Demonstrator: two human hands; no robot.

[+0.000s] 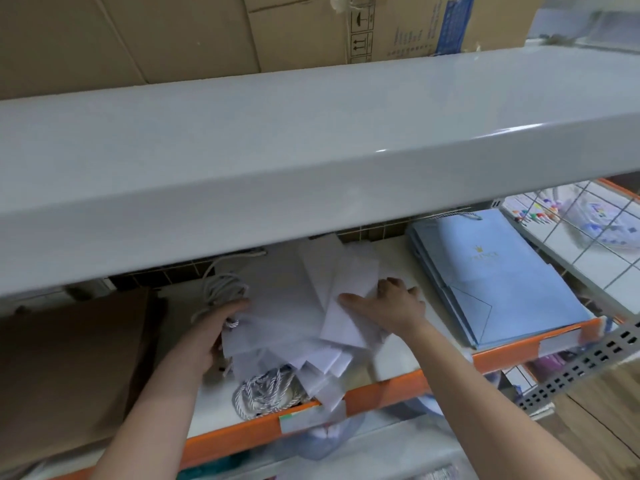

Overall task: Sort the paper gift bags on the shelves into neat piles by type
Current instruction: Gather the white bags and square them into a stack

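Note:
A loose heap of white paper gift bags [304,306] with white cord handles lies fanned out in the middle of the shelf [398,358]. My left hand [211,337] grips the heap's left edge, fingers curled under the bags. On the right side of the heap my right hand [391,306] lies flat, fingers spread. A tidy pile of light blue gift bags [491,282] with a gold crown print lies to the right. Brown paper bags [69,368] lie flat at the left.
A wide grey upper shelf [311,161] overhangs the work area and hides the back of the shelf. Cardboard boxes [242,29] stand on top of it. An orange front rail [381,389] edges the shelf. A wire grid rack [588,230] with small goods stands to the right.

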